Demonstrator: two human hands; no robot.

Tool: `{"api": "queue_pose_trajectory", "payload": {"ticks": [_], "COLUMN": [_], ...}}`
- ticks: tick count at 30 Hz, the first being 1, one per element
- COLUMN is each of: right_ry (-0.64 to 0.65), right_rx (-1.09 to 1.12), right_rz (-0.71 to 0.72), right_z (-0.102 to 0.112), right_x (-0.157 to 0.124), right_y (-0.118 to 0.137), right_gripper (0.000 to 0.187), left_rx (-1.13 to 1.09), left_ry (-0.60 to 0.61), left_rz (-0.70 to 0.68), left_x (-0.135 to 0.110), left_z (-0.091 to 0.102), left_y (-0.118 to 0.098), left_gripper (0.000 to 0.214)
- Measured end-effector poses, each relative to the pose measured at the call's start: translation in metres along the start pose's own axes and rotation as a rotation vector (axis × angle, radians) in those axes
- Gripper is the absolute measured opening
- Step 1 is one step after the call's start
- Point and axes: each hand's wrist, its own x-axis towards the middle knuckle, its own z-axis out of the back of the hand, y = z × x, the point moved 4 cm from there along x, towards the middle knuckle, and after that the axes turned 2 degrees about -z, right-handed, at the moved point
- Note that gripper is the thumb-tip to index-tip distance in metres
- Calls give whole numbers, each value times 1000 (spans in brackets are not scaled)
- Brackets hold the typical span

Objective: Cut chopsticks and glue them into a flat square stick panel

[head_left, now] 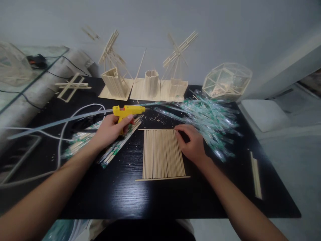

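My left hand (pixel 110 131) is wrapped round the handle of a yellow hot glue gun (pixel 131 109). Its nozzle points right, above the table, and a long pale glue stick (pixel 67 121) sticks out of its back. Below and to the right lies a flat panel of chopsticks (pixel 163 154) set side by side. One crosswise stick (pixel 163 179) runs along its near edge and another along its far edge. My right hand (pixel 192 144) rests at the panel's far right corner, its curled fingers and thumb holding the edge there.
Wrapped chopsticks (pixel 210 117) are heaped at the right, and more packets (pixel 120 144) lie under my left arm. Stick models (pixel 151 83) stand along the back beside a faceted clear frame (pixel 227 80). A white cord (pixel 60 147) loops at the left. Loose sticks (pixel 255 175) lie far right.
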Motion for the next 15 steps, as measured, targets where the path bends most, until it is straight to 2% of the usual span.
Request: {"api": "queue_pose_trajectory", "payload": {"ticks": [5,8,11,15], "right_ry": [8,55,123,266], "right_rx": [-49,-98,-142,-136], "right_rz": [13,-47,-63,35], "right_z": [5,9,11,-1], "right_x": [8,11,8,-3], "right_y": [5,-1,-1,27], "right_gripper": [15,21,31,35], "left_rx": [25,152,265,441], "left_ry": [41,78,122,117], "left_rz": [40,33,-39,-87], "left_x": [6,11,19,30], "left_z": [8,2,-6,-9], "left_y": [-17,-30,-42,-51], "left_gripper": [63,62,59,54]}}
